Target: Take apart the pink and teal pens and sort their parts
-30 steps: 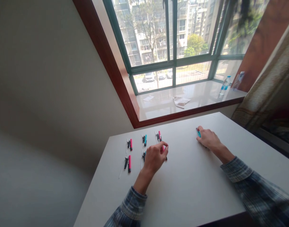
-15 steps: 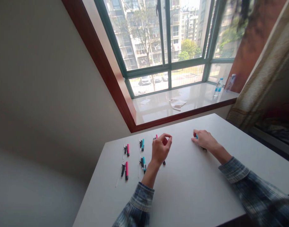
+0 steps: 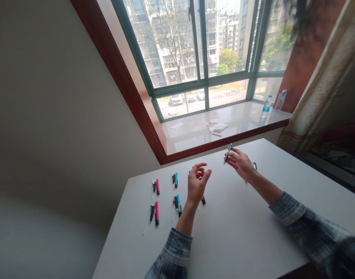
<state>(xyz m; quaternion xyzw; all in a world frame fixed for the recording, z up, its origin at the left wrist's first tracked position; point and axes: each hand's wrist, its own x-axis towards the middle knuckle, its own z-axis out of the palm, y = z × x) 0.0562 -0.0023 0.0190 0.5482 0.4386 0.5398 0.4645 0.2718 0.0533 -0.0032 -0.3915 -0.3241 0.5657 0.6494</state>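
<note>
My left hand [image 3: 197, 183] hangs just above the white table [image 3: 224, 232], its fingers curled apart and holding nothing. It partly hides a pink-and-black marker [image 3: 203, 200] lying beneath it. My right hand [image 3: 238, 162] is raised off the table, its fingertips shut on a slim teal-and-black marker [image 3: 228, 153]. Beside that hand, a thin silver-tipped pen [image 3: 254, 166] lies partly hidden by my wrist. To the left stand two pink markers [image 3: 157, 187] and two teal markers [image 3: 176, 179], in two rows, with black caps [image 3: 152, 213] beside them.
Thin white strips [image 3: 152, 190] lie beside the left markers. The table's far corner meets the wall below a window sill [image 3: 224, 133] holding a water bottle [image 3: 266, 107] and crumpled paper [image 3: 217, 128]. A curtain [image 3: 317, 89] hangs at the right.
My right hand has lifted off the table with the teal marker and moved toward the window. My left hand has risen slightly, its fingers spreading. The view has tilted a little.
</note>
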